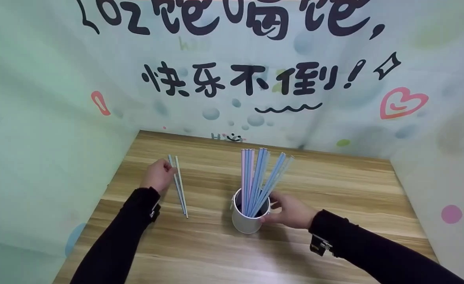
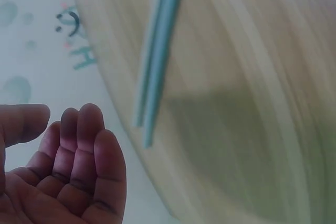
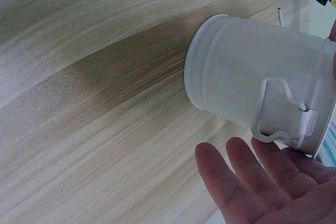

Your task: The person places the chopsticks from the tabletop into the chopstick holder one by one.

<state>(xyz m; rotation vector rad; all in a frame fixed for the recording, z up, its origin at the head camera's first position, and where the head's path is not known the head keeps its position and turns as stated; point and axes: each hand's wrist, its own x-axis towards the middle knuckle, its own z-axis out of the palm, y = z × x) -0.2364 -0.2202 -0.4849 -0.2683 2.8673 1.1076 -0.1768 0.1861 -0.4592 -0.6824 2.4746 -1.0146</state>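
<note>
Two thin straws (image 1: 181, 189), one blue and one pale, lie close together on the wooden table at the left. My left hand (image 1: 161, 173) is just left of their far ends. In the left wrist view its fingers (image 2: 86, 150) are loosely bent with nothing between them, apart from the straws. A small white metal bucket (image 1: 247, 225) stands upright, full of tall blue, pink and clear straws (image 1: 255, 177). My right hand (image 1: 291, 211) holds the bucket's right side near the rim, thumb in front, fingers behind. In the right wrist view the fingers lie beside the wire handle (image 3: 268, 108).
The wooden table (image 1: 216, 260) meets a printed cloth wall (image 1: 216, 118) with dark lettering at the back. More cloth hangs at the left side (image 1: 38, 138) and the right side (image 1: 440, 169).
</note>
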